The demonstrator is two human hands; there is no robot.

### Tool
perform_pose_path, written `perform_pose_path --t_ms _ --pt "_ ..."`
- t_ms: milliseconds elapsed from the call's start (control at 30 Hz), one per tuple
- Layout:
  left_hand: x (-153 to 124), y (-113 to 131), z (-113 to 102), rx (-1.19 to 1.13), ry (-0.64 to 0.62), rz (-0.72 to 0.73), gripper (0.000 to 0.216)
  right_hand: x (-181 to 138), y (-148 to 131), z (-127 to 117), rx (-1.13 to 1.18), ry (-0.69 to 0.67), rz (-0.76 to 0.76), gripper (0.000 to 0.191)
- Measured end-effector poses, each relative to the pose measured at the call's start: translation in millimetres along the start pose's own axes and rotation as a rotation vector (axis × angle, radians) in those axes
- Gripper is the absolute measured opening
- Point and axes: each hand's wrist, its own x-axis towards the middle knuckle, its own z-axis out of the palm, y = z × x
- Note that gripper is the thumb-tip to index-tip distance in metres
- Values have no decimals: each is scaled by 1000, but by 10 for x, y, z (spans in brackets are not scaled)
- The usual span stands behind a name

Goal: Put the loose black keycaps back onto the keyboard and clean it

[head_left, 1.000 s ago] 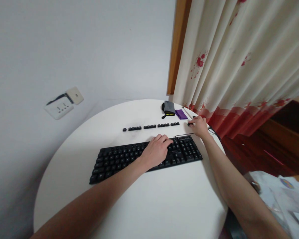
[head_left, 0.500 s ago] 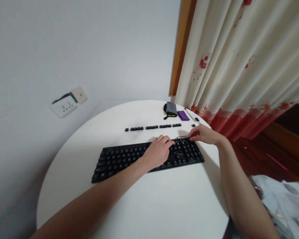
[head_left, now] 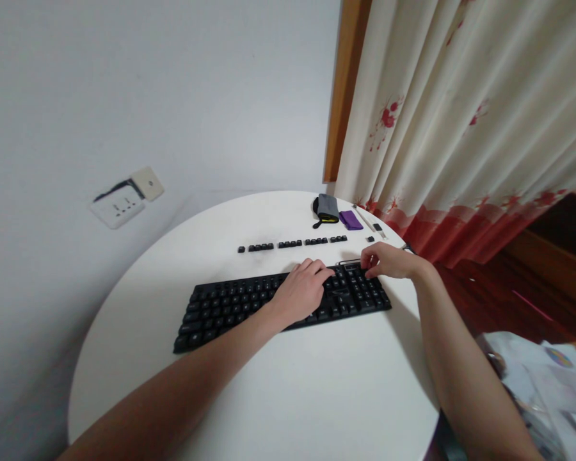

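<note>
A black keyboard (head_left: 235, 307) lies at a slight angle across the white round table. My left hand (head_left: 303, 287) rests flat over its right-middle part, fingers stretched toward the back edge and apparently holding nothing. At the keyboard's back right corner is my right hand (head_left: 383, 261), thumb and index finger curled over the number-pad keys; what lies between their tips is too small to make out. A thin wire loop (head_left: 348, 262) runs along the back edge beside these fingers; whether they touch it cannot be told. Behind the keyboard stands a row of small black keycaps (head_left: 290, 244) in groups.
A single keycap (head_left: 370, 239) sits apart at the right. Farther back are a grey pouch (head_left: 327, 208), a folded purple cloth (head_left: 351, 220) and a slim white tool (head_left: 365, 218). A curtain (head_left: 413, 128) hangs behind the white table (head_left: 269, 410), beside the wall.
My right thumb has moved down a little, and the gap between it and the index finger looks wider. The left hand stays on the keyboard. The camera view has shifted slightly.
</note>
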Motion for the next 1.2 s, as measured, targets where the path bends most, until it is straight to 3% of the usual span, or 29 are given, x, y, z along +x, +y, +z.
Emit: perform_pose_path --t_ms 233,400,633,733,800,933,1000,1067,1200 --pt "-3 1 0 8 -8 -2 41 22 32 -6 46 6 -35 12" --pt "3 3 10 11 -2 1 40 94 119 23 -43 98 33 15" --pt "5 -2 6 4 -2 0 40 114 93 76 -89 86 153 21" --pt "1 -3 2 3 0 3 41 127 172 67 -38 93 83 21" --pt "-1 -3 3 3 -3 2 41 167 287 53 -12 227 65 22" --pt "-1 -3 10 2 -9 -2 41 301 539 60 -55 717 286 24" --pt "1 -4 14 2 -12 -6 42 365 609 92 -89 743 308 32" --pt "3 -6 15 -1 -13 -7 43 415 626 130 -130 678 277 41" --pt "4 -6 13 -1 -7 -4 42 472 571 168 -150 605 269 36"
